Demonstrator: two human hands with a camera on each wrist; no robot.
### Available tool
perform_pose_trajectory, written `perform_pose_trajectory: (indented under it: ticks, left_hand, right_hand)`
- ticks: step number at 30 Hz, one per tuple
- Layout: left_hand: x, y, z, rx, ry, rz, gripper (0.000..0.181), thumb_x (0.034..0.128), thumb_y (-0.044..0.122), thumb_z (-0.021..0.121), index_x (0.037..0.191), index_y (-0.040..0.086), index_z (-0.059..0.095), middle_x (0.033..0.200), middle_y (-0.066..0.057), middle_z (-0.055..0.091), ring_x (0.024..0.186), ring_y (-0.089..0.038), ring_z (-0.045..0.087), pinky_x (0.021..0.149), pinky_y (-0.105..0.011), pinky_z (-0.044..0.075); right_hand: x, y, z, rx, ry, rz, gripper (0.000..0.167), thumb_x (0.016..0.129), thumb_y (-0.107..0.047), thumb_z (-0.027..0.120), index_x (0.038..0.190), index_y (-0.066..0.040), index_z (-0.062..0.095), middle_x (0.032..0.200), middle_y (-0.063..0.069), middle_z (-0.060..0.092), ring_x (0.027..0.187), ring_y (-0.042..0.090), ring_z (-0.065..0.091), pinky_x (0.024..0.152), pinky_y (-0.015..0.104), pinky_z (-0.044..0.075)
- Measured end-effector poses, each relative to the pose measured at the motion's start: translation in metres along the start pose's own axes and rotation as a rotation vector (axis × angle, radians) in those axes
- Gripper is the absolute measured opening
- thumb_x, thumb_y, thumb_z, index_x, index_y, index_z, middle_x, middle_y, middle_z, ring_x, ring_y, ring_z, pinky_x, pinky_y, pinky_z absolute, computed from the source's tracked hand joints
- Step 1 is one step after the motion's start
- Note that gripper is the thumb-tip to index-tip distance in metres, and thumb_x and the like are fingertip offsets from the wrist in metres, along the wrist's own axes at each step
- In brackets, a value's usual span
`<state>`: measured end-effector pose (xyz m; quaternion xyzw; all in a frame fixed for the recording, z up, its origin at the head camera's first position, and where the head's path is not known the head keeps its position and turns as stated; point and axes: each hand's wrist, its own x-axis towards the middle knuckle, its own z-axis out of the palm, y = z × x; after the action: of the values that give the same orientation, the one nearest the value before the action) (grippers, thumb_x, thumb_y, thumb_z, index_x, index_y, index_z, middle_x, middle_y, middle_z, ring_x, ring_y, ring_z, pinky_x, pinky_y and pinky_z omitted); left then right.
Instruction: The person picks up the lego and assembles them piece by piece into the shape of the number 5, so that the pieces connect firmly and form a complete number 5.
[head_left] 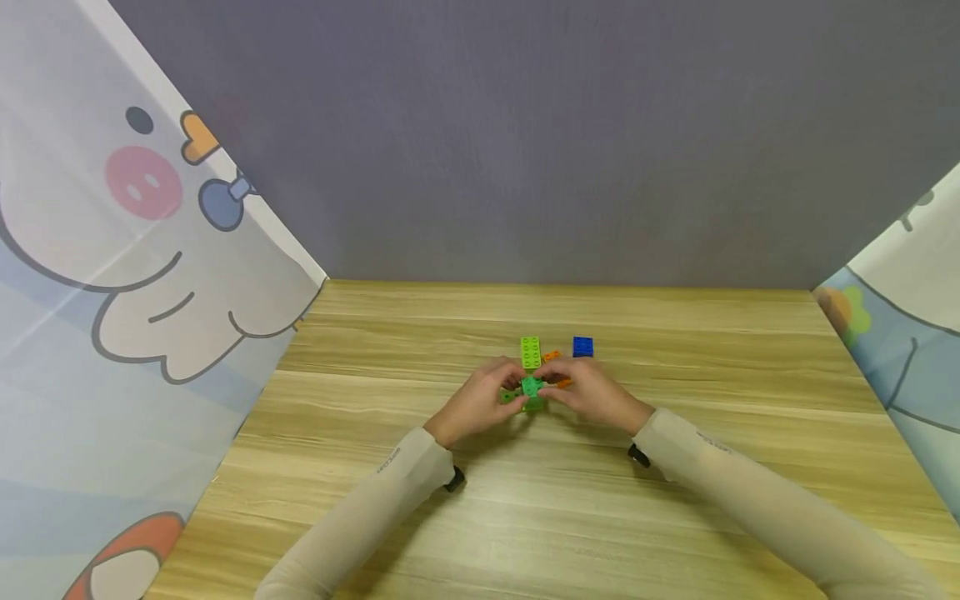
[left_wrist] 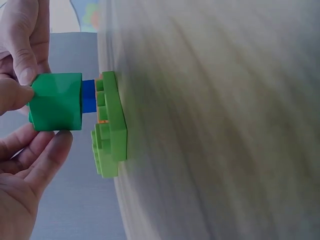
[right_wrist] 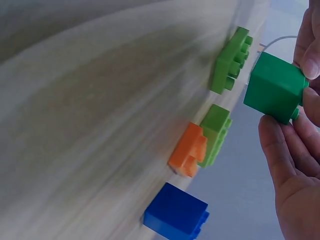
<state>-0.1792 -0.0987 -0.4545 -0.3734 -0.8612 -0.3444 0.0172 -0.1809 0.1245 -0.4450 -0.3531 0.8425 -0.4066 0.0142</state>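
Observation:
Both hands hold one dark green toy building brick (head_left: 532,386) between them, raised a little above the table. My left hand (head_left: 482,401) pinches its left side with thumb and fingers. On the other side, my right hand (head_left: 596,392) grips it the same way. In the left wrist view the green brick (left_wrist: 56,102) has its smooth face toward the camera. Close below it, a lime green studded brick (left_wrist: 117,117) lies on the table, apart from it. In the right wrist view the fingertips (right_wrist: 270,125) of my right hand touch the green brick (right_wrist: 276,87).
Behind the hands lie another lime brick (head_left: 530,352), a small orange brick (head_left: 551,356) and a blue brick (head_left: 582,346). More orange (head_left: 565,383) shows beside the right fingers. The wooden table (head_left: 375,333) meets a grey wall (head_left: 525,167); a cartoon-printed panel (head_left: 150,275) stands left.

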Motion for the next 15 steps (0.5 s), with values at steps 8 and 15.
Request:
perform_pose_trajectory:
  ticks: [8, 15]
  left_hand:
    - [0.0007, -0.0014, 0.0026, 0.028, -0.043, -0.036, 0.025, 0.0871, 0.012, 0.069, 0.108, 0.001, 0.06, 0.106, -0.006, 0.058, 0.088, -0.015, 0.061, 0.075, -0.021, 0.052]
    - [0.0016, -0.0019, 0.0039, 0.058, -0.072, -0.06, 0.025, 0.0873, 0.014, 0.069, 0.109, 0.004, 0.06, 0.105, -0.002, 0.057, 0.089, -0.012, 0.059, 0.076, -0.022, 0.051]
  right_hand:
    - [0.0, 0.0069, 0.0037, 0.011, -0.016, 0.019, 0.024, 0.085, -0.01, 0.071, 0.109, -0.006, 0.068, 0.103, 0.003, 0.067, 0.091, 0.015, 0.064, 0.077, 0.032, 0.054]
    - [-0.0001, 0.008, 0.0049, 0.012, -0.032, 0.057, 0.023, 0.086, -0.012, 0.07, 0.109, -0.007, 0.069, 0.103, 0.001, 0.067, 0.09, 0.011, 0.063, 0.075, 0.025, 0.053]
